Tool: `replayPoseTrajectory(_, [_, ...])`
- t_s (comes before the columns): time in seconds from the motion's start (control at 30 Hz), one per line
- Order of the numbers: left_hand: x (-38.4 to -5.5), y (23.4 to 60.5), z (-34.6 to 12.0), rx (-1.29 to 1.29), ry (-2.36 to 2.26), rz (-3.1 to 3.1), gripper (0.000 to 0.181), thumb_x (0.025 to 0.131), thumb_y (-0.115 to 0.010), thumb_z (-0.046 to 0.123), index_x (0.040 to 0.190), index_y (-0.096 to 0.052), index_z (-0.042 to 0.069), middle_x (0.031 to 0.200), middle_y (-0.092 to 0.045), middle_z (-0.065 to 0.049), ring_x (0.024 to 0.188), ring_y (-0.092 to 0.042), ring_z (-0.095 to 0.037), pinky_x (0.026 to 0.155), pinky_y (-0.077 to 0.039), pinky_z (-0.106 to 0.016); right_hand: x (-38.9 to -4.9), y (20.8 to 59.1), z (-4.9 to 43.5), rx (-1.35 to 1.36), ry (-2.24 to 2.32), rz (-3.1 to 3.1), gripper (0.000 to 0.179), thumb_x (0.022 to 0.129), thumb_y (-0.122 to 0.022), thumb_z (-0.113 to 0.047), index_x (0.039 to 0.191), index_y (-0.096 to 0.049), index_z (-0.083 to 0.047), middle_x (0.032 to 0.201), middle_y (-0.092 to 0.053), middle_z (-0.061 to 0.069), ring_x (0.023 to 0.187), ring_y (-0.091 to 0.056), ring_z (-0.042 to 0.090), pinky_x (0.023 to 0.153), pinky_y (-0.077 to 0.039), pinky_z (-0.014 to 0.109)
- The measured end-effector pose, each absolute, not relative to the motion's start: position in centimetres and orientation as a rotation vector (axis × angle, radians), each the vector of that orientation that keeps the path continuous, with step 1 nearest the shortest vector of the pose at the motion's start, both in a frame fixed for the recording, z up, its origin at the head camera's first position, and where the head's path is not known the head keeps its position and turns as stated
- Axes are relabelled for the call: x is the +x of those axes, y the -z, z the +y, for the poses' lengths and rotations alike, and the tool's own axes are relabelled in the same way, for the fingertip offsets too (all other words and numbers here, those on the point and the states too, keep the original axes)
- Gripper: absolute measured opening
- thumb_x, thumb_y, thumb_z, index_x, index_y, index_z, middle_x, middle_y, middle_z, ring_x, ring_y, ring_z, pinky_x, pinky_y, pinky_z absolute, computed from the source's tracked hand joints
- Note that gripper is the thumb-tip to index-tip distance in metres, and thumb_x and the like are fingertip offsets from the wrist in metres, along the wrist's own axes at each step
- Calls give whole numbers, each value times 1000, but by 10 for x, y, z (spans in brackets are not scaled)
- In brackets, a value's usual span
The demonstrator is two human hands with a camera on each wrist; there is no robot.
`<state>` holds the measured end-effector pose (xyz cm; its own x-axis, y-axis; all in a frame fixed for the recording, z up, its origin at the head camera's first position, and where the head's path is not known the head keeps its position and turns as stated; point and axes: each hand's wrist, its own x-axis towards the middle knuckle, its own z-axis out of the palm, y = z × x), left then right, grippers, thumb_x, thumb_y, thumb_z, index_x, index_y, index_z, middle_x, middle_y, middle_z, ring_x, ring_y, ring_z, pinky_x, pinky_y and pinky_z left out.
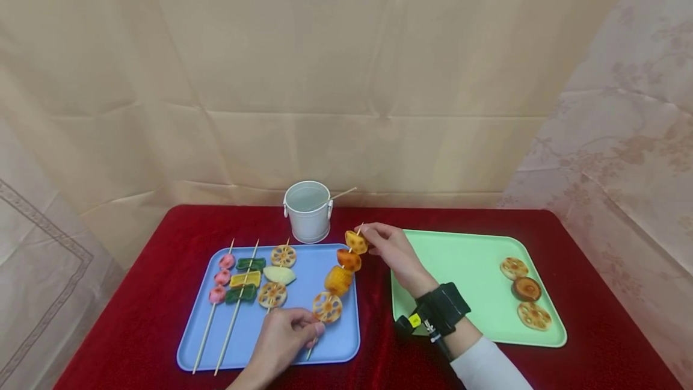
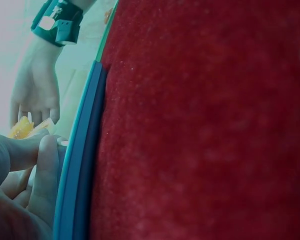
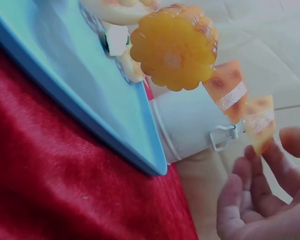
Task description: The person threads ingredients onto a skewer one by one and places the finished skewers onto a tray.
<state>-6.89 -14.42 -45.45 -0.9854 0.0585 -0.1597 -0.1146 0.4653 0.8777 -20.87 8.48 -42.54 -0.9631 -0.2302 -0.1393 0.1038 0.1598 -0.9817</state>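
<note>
My left hand [image 1: 283, 337] pinches the lower stick of a food skewer [image 1: 310, 351], which slants up and away over the right side of the blue tray [image 1: 190, 342]. Threaded on it, from bottom to top, are a lotus root slice [image 1: 327, 307], a corn piece [image 1: 338, 280], an orange piece [image 3: 227, 89] and a yellow piece with brown spots [image 1: 355, 242]. At the top end, my right hand [image 1: 399, 256] holds the yellow piece by its edge between thumb and fingers, close to the pointed tip.
Three loaded skewers lie left on the blue tray: pink pieces [image 1: 222, 277], green and yellow pieces [image 1: 245, 280], lotus slices with a pale piece [image 1: 278, 275]. A white bucket [image 1: 308, 221] holding a stick stands behind. On the right green tray [image 1: 449, 306] lie two lotus slices [image 1: 534, 316] and a mushroom [image 1: 526, 289].
</note>
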Motion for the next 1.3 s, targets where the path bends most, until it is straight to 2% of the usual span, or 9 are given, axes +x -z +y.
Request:
replayPoseTrajectory(0.13, [-67,456,-147,-83,-1538,2549,7,85,-84,14,83,-79,10,61,-64,6,60,-58,-9,55,-43,-23,-216,425,76,-87,1834,2275,30,102,-67,-32,117,-77,-9,113,-73,6,98,-64,22,88,-56,36])
replayPoseTrajectory(0.3, [-67,455,-152,-112,-1496,2550,9,85,-85,18,86,-81,11,63,-66,6,61,-61,-9,55,-45,-22,-225,426,63,-139,1746,2307,27,101,-68,-28,114,-79,-7,111,-75,7,91,-64,21,87,-57,41])
replayPoseTrajectory(0.47, [-67,452,-157,-114,-1405,2610,9,84,-86,18,86,-82,11,64,-67,7,60,-59,-8,52,-44,-22,-236,430,53,-193,1592,2364,25,100,-68,-27,110,-80,-8,99,-74,3,88,-62,22,78,-54,34])
replayPoseTrajectory(0.57, [-66,450,-158,-113,-1381,2647,8,81,-87,18,83,-82,12,61,-65,9,57,-57,-7,50,-41,-21,-241,431,46,-225,1503,2405,25,100,-68,-27,107,-81,-7,90,-71,3,86,-60,23,73,-47,30])
replayPoseTrajectory(0.73, [-62,445,-160,-148,-1376,2599,9,81,-87,18,81,-81,12,57,-64,9,53,-60,-6,48,-40,-20,-242,435,33,-302,1446,2422,25,98,-68,-25,100,-82,-4,82,-67,4,80,-56,21,66,-43,28])
replayPoseTrajectory(0.97, [-59,442,-166,-190,-1255,2571,12,82,-88,24,82,-82,13,57,-64,8,50,-57,-6,46,-38,-20,-241,435,11,-392,1299,2480,29,98,-70,-25,77,-78,-8,62,-53,1,65,-50,19,57,-35,27])
replayPoseTrajectory(1.17, [-60,440,-172,-145,-1192,2624,12,81,-88,24,80,-82,13,59,-65,8,53,-53,-7,48,-38,-22,-242,433,-6,-310,1300,2425,26,97,-72,-26,79,-79,-8,65,-58,8,66,-50,20,58,-36,28])
replayPoseTrajectory(1.3, [-61,439,-175,-119,-1160,2657,13,80,-89,22,75,-80,14,59,-64,9,57,-51,-8,50,-35,-22,-243,436,-15,-301,1319,2406,25,97,-72,-24,80,-79,-7,65,-57,4,67,-49,19,58,-36,27])
